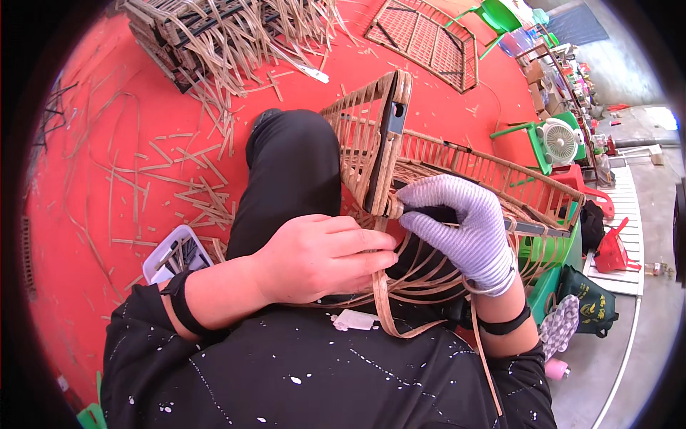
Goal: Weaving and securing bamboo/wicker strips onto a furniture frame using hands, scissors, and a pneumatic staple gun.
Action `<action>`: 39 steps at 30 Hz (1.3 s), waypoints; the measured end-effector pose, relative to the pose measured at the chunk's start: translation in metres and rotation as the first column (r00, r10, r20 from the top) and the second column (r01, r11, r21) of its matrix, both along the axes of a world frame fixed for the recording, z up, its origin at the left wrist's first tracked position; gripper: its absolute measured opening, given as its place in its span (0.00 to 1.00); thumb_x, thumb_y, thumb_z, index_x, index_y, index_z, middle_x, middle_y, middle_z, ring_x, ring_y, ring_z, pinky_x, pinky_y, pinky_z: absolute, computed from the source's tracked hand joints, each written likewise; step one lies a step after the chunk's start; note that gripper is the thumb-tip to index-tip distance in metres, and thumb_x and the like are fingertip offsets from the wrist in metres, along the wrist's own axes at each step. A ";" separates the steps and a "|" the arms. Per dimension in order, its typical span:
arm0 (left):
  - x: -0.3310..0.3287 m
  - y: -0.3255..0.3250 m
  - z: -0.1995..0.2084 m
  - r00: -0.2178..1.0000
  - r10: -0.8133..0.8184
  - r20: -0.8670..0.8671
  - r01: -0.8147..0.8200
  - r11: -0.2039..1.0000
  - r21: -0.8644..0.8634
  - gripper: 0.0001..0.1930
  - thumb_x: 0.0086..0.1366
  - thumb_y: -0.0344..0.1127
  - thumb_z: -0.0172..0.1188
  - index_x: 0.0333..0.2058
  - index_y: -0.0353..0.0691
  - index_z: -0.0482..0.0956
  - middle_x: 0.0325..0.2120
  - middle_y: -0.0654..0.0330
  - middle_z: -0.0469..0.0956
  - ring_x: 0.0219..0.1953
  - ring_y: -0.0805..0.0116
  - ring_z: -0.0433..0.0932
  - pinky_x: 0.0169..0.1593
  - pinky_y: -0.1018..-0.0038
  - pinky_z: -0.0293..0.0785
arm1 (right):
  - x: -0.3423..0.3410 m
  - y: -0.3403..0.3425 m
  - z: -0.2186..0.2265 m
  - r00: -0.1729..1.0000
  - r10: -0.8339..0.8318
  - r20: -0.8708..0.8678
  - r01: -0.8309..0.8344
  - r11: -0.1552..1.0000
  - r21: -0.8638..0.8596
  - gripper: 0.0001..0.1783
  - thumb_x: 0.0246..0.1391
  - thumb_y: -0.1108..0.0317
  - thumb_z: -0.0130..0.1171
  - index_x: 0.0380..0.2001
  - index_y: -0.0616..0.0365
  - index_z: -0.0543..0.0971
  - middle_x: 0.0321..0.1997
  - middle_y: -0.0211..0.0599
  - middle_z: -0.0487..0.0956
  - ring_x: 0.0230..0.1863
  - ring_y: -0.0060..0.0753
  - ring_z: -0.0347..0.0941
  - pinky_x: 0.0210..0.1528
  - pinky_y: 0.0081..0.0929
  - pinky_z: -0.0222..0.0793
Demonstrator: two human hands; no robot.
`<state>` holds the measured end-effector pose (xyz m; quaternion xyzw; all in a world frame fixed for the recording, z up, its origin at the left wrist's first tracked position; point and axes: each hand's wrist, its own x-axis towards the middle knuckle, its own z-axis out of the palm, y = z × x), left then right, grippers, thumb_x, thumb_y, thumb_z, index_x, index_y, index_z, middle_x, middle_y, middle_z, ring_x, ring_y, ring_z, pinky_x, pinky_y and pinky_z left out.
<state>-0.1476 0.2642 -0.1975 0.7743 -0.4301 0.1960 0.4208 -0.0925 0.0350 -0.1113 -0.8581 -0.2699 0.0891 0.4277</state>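
Note:
A half-woven frame (394,121) of dark metal bars and brown flat rattan-like strips leans across my lap. Wrapping covers its near corner, and a strip (383,304) hangs down from there, looping over my dark shirt. My left hand (321,257), bare, has its fingers closed on that strip just below the wrapped corner. In a pale striped knit glove, my right hand (461,225) grips the dark bar beside the corner, thumb below and fingers above. Its fingertips lie close to the wrapping. Several more loose strips curve beneath both hands.
A bundle of woven pieces with trailing strips (236,43) lies at the far left on the red floor (93,179). A white tub of tools (175,254) stands left of my arm. A woven panel (429,44), green chair (500,16), white fan (559,141) and shelves are beyond.

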 end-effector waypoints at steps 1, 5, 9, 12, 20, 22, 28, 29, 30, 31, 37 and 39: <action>0.000 0.000 -0.001 1.000 -0.001 -0.006 0.001 1.000 -0.006 0.19 0.55 0.38 0.70 0.46 0.46 0.83 0.47 0.68 0.81 0.34 0.72 0.78 0.35 0.74 0.77 | 0.001 0.001 0.000 0.997 -0.020 -0.069 0.021 1.000 0.014 0.12 0.49 0.74 0.74 0.38 0.61 0.86 0.38 0.40 0.86 0.40 0.32 0.84 0.46 0.27 0.80; 0.001 0.000 -0.002 1.000 -0.002 -0.009 0.002 1.000 -0.020 0.19 0.55 0.38 0.70 0.46 0.45 0.83 0.46 0.67 0.81 0.34 0.71 0.79 0.36 0.74 0.78 | 0.001 0.004 0.001 0.992 -0.044 -0.118 0.043 0.999 -0.014 0.11 0.50 0.74 0.73 0.38 0.63 0.86 0.37 0.38 0.85 0.39 0.28 0.83 0.46 0.27 0.79; 0.002 0.000 -0.003 1.000 -0.022 -0.017 0.022 0.999 -0.024 0.19 0.55 0.38 0.70 0.46 0.45 0.83 0.46 0.66 0.81 0.36 0.70 0.79 0.36 0.73 0.78 | 0.002 0.004 0.008 0.977 -0.025 -0.212 0.016 0.999 -0.045 0.12 0.50 0.80 0.72 0.40 0.66 0.85 0.42 0.36 0.85 0.45 0.24 0.81 0.52 0.25 0.77; 0.003 0.001 -0.004 0.999 -0.023 -0.026 0.022 1.000 -0.020 0.18 0.55 0.37 0.70 0.46 0.44 0.83 0.46 0.66 0.81 0.37 0.69 0.80 0.37 0.73 0.79 | 0.006 0.004 0.013 0.938 -0.040 -0.345 0.041 0.999 -0.004 0.12 0.50 0.79 0.71 0.40 0.66 0.84 0.42 0.35 0.85 0.45 0.23 0.80 0.52 0.25 0.77; 0.004 0.002 -0.004 0.999 -0.020 -0.037 0.019 1.000 -0.022 0.18 0.54 0.36 0.70 0.45 0.43 0.83 0.45 0.63 0.82 0.38 0.65 0.81 0.39 0.69 0.80 | 0.000 0.007 0.001 0.973 -0.075 -0.217 0.078 0.997 0.005 0.11 0.50 0.74 0.73 0.38 0.64 0.85 0.36 0.37 0.85 0.39 0.27 0.83 0.45 0.27 0.79; 0.004 0.002 -0.004 0.997 -0.045 -0.057 0.043 0.998 -0.033 0.21 0.51 0.34 0.71 0.46 0.40 0.84 0.45 0.58 0.83 0.38 0.60 0.82 0.41 0.67 0.80 | -0.001 0.007 -0.001 0.978 -0.076 -0.193 0.077 0.997 -0.001 0.12 0.50 0.74 0.73 0.38 0.63 0.85 0.36 0.38 0.85 0.39 0.28 0.83 0.45 0.27 0.79; 0.004 0.001 -0.003 0.999 -0.013 -0.040 0.013 1.000 -0.010 0.17 0.56 0.37 0.70 0.45 0.45 0.83 0.44 0.65 0.82 0.39 0.67 0.81 0.40 0.70 0.80 | 0.001 0.006 0.002 0.991 0.088 0.099 -0.084 0.995 -0.048 0.15 0.49 0.72 0.73 0.42 0.61 0.84 0.38 0.41 0.83 0.40 0.37 0.84 0.46 0.30 0.80; 0.004 0.002 -0.003 0.999 -0.009 -0.032 0.008 1.000 -0.009 0.17 0.56 0.37 0.70 0.45 0.44 0.83 0.44 0.65 0.82 0.39 0.67 0.81 0.40 0.70 0.80 | 0.000 0.006 0.003 0.986 0.112 0.123 -0.104 0.992 -0.068 0.15 0.49 0.71 0.72 0.42 0.61 0.84 0.38 0.41 0.83 0.40 0.38 0.84 0.46 0.31 0.80; 0.004 0.002 -0.003 0.999 -0.011 -0.037 0.011 1.000 -0.004 0.17 0.56 0.37 0.70 0.45 0.44 0.83 0.44 0.65 0.82 0.39 0.67 0.81 0.40 0.70 0.80 | -0.001 0.006 0.003 0.979 0.131 0.156 -0.121 0.990 -0.073 0.16 0.49 0.71 0.72 0.42 0.60 0.84 0.38 0.42 0.83 0.40 0.39 0.84 0.46 0.31 0.80; 0.004 0.001 -0.003 0.999 -0.016 -0.047 0.015 1.000 -0.009 0.17 0.56 0.37 0.70 0.45 0.44 0.83 0.44 0.65 0.82 0.39 0.67 0.81 0.40 0.70 0.80 | -0.002 0.008 0.000 0.974 0.119 0.192 -0.109 0.992 -0.064 0.16 0.49 0.69 0.73 0.42 0.59 0.84 0.38 0.39 0.83 0.39 0.39 0.84 0.43 0.32 0.80; 0.005 -0.004 0.003 0.999 -0.031 -0.034 0.031 0.999 -0.020 0.15 0.55 0.36 0.70 0.41 0.42 0.83 0.41 0.64 0.81 0.38 0.66 0.80 0.39 0.71 0.79 | -0.002 0.010 -0.016 0.895 0.123 0.428 -0.080 0.990 -0.117 0.17 0.47 0.66 0.75 0.42 0.56 0.85 0.38 0.38 0.84 0.32 0.41 0.83 0.36 0.32 0.79; 0.002 -0.007 0.009 0.997 -0.065 -0.049 0.062 0.996 -0.059 0.13 0.53 0.32 0.72 0.38 0.37 0.83 0.38 0.59 0.82 0.35 0.61 0.79 0.38 0.68 0.79 | -0.002 0.010 -0.019 0.874 0.132 0.468 -0.086 0.989 -0.119 0.17 0.48 0.65 0.75 0.41 0.56 0.85 0.37 0.38 0.84 0.32 0.42 0.82 0.35 0.32 0.79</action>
